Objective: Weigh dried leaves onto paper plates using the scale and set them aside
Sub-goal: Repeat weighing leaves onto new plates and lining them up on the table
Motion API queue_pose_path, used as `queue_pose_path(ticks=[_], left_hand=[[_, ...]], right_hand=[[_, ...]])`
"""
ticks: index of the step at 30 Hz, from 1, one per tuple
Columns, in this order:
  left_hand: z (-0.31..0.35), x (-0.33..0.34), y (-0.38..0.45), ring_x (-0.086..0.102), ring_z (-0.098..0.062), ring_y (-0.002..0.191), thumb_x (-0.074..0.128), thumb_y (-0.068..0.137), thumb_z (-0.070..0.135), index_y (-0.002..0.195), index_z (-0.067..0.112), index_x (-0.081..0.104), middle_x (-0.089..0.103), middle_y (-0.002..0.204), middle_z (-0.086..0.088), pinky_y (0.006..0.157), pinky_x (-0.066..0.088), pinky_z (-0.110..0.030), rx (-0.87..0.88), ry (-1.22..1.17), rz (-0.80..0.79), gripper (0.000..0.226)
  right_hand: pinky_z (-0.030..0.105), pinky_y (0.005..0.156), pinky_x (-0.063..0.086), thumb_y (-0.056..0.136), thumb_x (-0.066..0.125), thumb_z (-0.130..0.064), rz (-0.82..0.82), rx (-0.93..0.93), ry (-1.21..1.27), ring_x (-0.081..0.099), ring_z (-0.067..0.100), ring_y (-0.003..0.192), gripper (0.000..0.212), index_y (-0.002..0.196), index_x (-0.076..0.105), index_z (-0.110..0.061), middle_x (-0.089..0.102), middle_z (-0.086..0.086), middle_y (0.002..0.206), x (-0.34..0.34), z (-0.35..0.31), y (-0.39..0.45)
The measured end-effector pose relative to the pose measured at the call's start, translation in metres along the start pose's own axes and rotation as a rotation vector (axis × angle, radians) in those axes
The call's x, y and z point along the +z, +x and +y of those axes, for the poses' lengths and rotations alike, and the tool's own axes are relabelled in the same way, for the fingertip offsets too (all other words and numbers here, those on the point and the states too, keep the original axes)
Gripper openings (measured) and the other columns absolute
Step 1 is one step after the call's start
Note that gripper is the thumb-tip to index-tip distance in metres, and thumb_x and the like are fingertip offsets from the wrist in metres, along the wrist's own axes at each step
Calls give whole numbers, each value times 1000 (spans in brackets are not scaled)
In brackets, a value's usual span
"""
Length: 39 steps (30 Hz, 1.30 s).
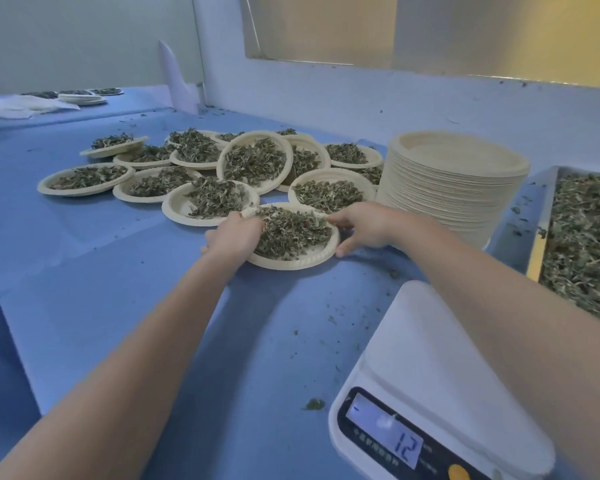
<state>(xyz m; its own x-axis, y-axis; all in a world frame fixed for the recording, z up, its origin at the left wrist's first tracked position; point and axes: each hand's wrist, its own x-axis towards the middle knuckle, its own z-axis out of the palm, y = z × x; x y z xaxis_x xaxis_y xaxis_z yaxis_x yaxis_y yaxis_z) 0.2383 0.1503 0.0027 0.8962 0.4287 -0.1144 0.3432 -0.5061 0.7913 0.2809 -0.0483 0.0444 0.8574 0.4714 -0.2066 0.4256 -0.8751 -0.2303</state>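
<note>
Head view: both hands hold a round beige paper plate (293,263) heaped with dried green leaves (291,230), flat on the blue tabletop (118,306), mid scene. Plate is round, no long axis, open side up. Left hand (234,235) grip curled on the plate's left rim, right hand (359,225) grip pinching the right rim. Filled plates (253,161) cluster just beyond, far left. Tall stack of empty beige plates (454,181) to the right. White digital scale (423,375) near right, bare platform, display reading 12. Metal tray of loose leaves (582,244) far right.
</note>
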Motion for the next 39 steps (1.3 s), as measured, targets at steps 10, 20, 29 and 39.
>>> queue_pose_path(ticks=[10,20,29,39], left_hand=[[6,-8,19,38,-33,125,45,92,34,130,9,44,48,131,-14,104,34,-41,-32,-36,14,46],[19,-26,-41,40,-33,116,48,87,26,100,12,56,52,115,-16,86,38,-37,49,25,77,21],[94,4,-110,51,-21,77,54,85,16,82,21,58,57,80,0,68,37,-28,426,-102,-39,7],[158,75,-99,44,-29,123,47,92,19,125,16,53,53,131,-7,97,36,-40,934,464,119,33]], right_hand=[[31,108,30,85,70,-21,37,5,-39,36,24,136,80,150,25,-15,37,6,150,-1,-5,14],[31,98,37,88,66,-13,77,-12,-78,40,26,132,76,150,24,-20,37,9,149,-9,-32,-38],[21,83,36,91,61,-17,387,-97,-47,56,18,108,38,129,58,-20,64,5,118,-53,-25,-106],[30,70,33,95,46,-17,572,-9,-146,54,28,94,17,95,62,-9,56,10,100,-72,46,-123]])
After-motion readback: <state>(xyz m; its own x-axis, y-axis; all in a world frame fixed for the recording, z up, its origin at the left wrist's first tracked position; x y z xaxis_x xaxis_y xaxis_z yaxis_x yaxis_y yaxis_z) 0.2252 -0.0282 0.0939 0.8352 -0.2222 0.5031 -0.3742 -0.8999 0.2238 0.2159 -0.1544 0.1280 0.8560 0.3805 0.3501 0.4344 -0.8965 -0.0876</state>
